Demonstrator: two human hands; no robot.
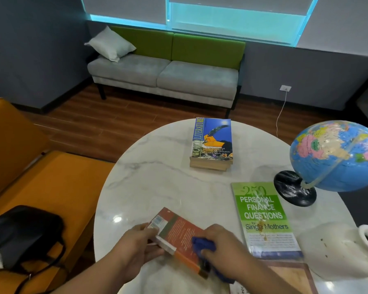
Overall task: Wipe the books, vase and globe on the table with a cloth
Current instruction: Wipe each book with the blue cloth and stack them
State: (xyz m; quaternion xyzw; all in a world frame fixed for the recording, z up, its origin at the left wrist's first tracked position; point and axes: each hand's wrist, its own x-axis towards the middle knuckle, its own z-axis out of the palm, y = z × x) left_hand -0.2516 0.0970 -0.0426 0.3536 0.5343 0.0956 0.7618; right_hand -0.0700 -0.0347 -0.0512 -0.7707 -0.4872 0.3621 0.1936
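on the marble table (pixel 157 183) the globe (pixel 336 155) is seen at 2 o'clock of the hands and the vase (pixel 336 249) at 3, with the green book (pixel 263 217) between. the red book (pixel 181 232), its long axis laid 10 to 4, is gripped at its 10 o'clock end by the left hand (pixel 136 249). the blue cloth (pixel 202 245), seemingly bunched in the right hand (pixel 223 242), is pressed on the cover, nearer the green book.

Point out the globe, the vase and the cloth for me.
globe (pixel 336 155): head view, on the blue sphere.
vase (pixel 331 251): head view, on its white body, lying on its side.
cloth (pixel 201 244): head view, on the bunched blue fold.
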